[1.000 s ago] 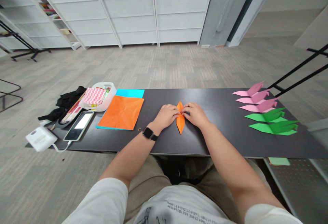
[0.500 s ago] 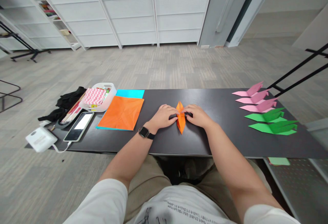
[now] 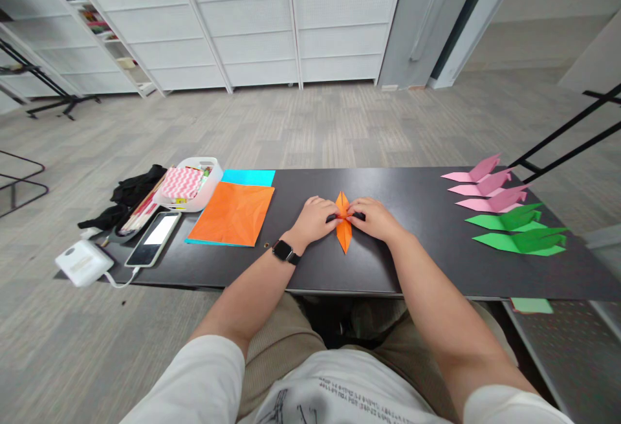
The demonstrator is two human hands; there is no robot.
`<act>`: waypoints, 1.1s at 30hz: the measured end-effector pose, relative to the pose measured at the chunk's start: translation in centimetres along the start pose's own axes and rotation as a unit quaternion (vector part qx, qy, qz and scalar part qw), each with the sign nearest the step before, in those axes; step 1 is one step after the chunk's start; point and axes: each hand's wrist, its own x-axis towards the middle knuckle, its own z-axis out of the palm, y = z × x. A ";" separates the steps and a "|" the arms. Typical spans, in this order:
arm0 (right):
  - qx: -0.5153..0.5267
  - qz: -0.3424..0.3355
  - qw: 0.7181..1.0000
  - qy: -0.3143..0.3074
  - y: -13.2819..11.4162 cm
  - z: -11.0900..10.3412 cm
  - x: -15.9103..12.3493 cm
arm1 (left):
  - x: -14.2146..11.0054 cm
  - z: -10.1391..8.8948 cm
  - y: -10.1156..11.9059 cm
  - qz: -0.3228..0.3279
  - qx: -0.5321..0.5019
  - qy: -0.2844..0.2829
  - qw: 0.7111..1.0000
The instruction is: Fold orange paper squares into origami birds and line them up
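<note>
A folded orange origami paper (image 3: 344, 237), narrow and pointed at both ends, lies on the dark table (image 3: 310, 268) in front of me. My left hand (image 3: 316, 218) grips its left edge near the middle, fingers bent and thumb close to the centre. From the other side my right hand (image 3: 372, 218) pinches the right edge at the same height. Both sets of fingertips nearly meet over the paper's middle and cover part of it. The upper and lower points stick out between the hands.
Orange sheets (image 3: 237, 213) over blue paper (image 3: 250, 178) lie left. Beyond are a white basket (image 3: 213, 184), a phone (image 3: 154, 237) and a cabled white power bank (image 3: 83, 262). Pink folded birds (image 3: 490, 202) and green ones (image 3: 521, 241) line the right side.
The fingertips have moved slightly closer together over the middle of the orange paper. The whole view has shifted a little; the other things stay in place.
</note>
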 end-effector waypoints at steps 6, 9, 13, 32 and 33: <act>-0.031 0.023 0.999 0.016 -0.7 0.3 0.1 | 0.2 0.7 0.0 -0.029 0.000 0.038 0.999; -0.032 0.026 0.999 0.015 -1.1 0.2 0.1 | -0.1 0.7 0.1 -0.044 -0.017 0.027 0.999; -0.038 0.040 0.998 0.012 -1.3 0.2 0.2 | -0.2 0.8 0.3 -0.064 -0.028 0.021 0.997; -0.077 0.096 0.991 0.044 -0.8 1.3 0.2 | -0.3 0.7 0.5 -0.105 0.025 0.020 0.994; -0.084 0.097 0.991 0.042 -0.8 1.3 0.1 | -0.4 0.8 0.5 -0.107 0.027 0.018 0.994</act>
